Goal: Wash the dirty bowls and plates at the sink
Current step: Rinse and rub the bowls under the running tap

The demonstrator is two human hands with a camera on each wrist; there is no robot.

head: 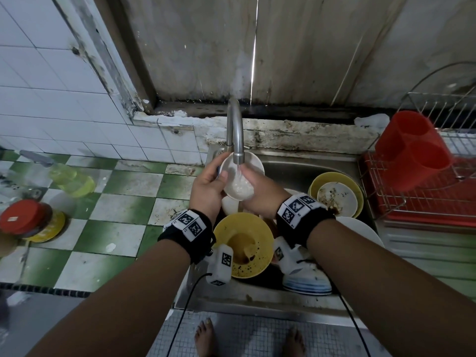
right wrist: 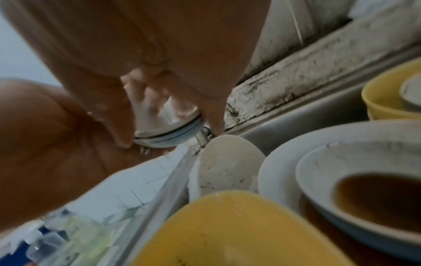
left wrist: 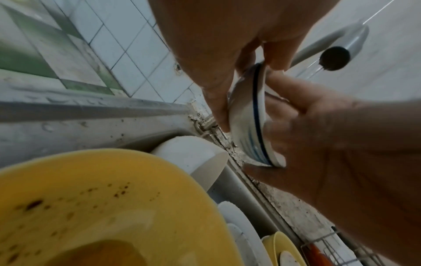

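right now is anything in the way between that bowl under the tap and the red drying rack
Nothing visible blocks it. Both hands hold the white bowl above the dirty dishes; the yellow bowl stack sits lower in the sink, before the red rack.

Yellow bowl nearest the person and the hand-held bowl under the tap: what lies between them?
A white dish on edge, between the yellow bowl and the held bowl; head view.

Two hands, the left hand [head: 206,189] and the right hand [head: 260,194], share one small white bowl [head: 238,179] under the single faucet [head: 235,130]. Right of the faucet, in the sink [head: 296,166], lie two yellow bowls [head: 243,243] [head: 353,184] and at least three more white dishes. One red dish rack [head: 422,199] holds one red double cup [head: 412,148].
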